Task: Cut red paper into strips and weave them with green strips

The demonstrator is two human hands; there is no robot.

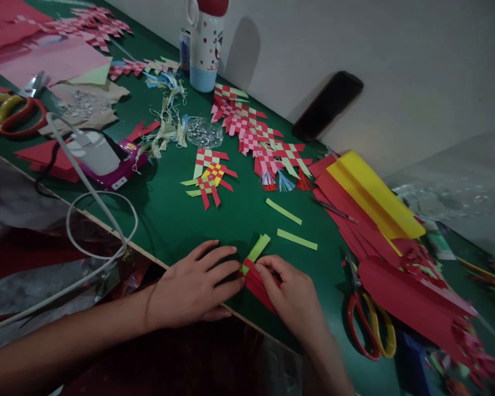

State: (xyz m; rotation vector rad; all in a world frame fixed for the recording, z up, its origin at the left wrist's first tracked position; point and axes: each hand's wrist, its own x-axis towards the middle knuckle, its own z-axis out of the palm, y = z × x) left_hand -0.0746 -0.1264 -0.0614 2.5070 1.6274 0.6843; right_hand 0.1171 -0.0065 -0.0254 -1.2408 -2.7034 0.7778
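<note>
Close to the table's front edge lies a small piece of red paper strips (259, 286) with light green strips (259, 247) woven through its upper end. My right hand (292, 294) pinches the red strips between thumb and forefinger near the weave. Fingers spread, my left hand (204, 283) rests at the table edge, its fingertips touching the left side of the piece. Two loose green strips (297, 239) lie beyond my right hand. Farther back sit woven paper fish (209, 179) in red, green and yellow.
Red-and-yellow-handled scissors (367, 324) lie at right beside red paper sheets (408, 308) and folded yellow paper (375, 192). A phone (328, 104) leans on the wall. At left are a purple device (111, 165) with a white cable (103, 206), and another scissors (22, 115). A bottle (206, 49) stands behind.
</note>
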